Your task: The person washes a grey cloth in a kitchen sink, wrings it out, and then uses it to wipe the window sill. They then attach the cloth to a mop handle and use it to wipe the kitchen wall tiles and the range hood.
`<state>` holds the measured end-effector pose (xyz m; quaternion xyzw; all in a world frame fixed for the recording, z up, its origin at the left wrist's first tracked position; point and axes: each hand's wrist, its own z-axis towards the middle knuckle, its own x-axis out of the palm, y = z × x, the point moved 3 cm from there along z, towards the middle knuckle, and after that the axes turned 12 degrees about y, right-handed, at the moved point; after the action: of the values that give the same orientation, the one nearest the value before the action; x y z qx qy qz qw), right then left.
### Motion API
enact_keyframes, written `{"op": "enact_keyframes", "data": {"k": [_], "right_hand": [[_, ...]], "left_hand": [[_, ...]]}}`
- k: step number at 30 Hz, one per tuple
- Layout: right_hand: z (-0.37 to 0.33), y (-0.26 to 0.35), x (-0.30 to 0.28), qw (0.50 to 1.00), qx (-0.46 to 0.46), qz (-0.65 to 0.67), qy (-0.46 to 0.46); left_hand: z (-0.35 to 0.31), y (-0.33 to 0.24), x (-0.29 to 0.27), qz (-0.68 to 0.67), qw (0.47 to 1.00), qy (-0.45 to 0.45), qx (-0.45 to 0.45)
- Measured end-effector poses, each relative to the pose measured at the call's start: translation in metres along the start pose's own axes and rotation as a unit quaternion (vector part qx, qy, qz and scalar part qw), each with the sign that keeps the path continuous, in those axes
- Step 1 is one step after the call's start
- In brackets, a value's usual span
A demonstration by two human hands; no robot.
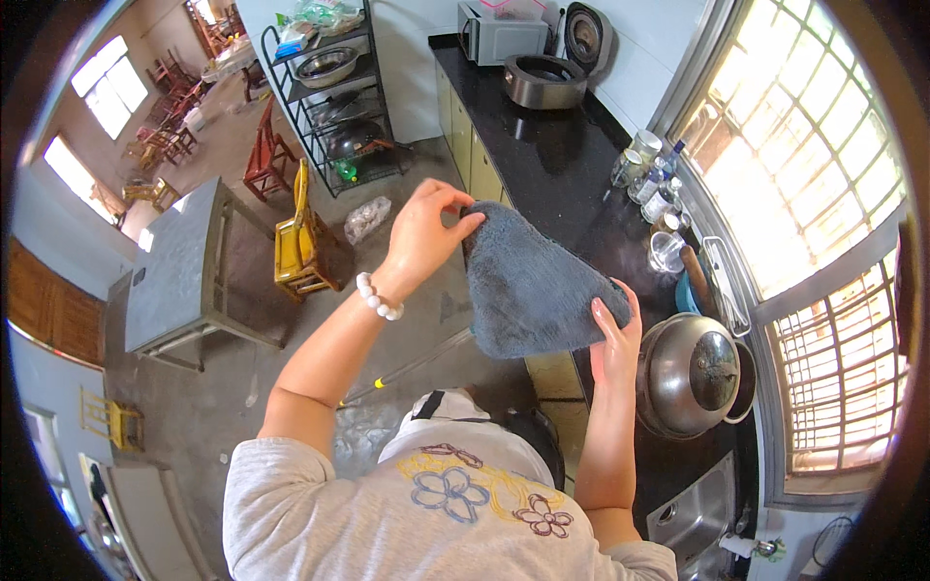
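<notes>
A grey-blue fluffy cleaning cloth (538, 281) hangs between my two hands, in front of my body and partly over the counter edge. My left hand (429, 230) pinches its upper left corner between thumb and fingers; a white bead bracelet circles that wrist. At the cloth's lower right corner, my right hand (615, 334) grips it with the thumb on the near face. The fingers behind the cloth are hidden. The cloth looks folded and droops between the two holds.
The black counter (552, 155) carries a rice cooker (544, 82), a microwave (504, 39), several glass jars and bottles (659, 184), and a lidded wok (693, 373). A metal sink (693, 508) lies lower right. Leftward are a shelf rack (334, 97), a yellow chair (302, 237) and a grey table (184, 266).
</notes>
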<state>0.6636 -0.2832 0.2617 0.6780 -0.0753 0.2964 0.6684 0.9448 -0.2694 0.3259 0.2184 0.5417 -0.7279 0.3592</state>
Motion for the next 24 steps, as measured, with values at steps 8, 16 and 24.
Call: {"op": "enact_keyframes", "data": {"k": [8, 16, 24], "right_hand": [[0.004, 0.000, 0.006, 1.000, -0.020, 0.008, 0.002], [0.011, -0.005, -0.005, 0.996, -0.001, -0.084, -0.040], [-0.003, 0.004, 0.001, 0.998, -0.028, -0.061, -0.016]], "left_hand": [[-0.006, 0.019, 0.012, -0.392, 0.912, -0.020, -0.115], [-0.024, 0.025, 0.014, -0.447, 0.887, -0.025, -0.109], [-0.094, 0.084, 0.057, -0.388, 0.904, 0.160, -0.079]]}}
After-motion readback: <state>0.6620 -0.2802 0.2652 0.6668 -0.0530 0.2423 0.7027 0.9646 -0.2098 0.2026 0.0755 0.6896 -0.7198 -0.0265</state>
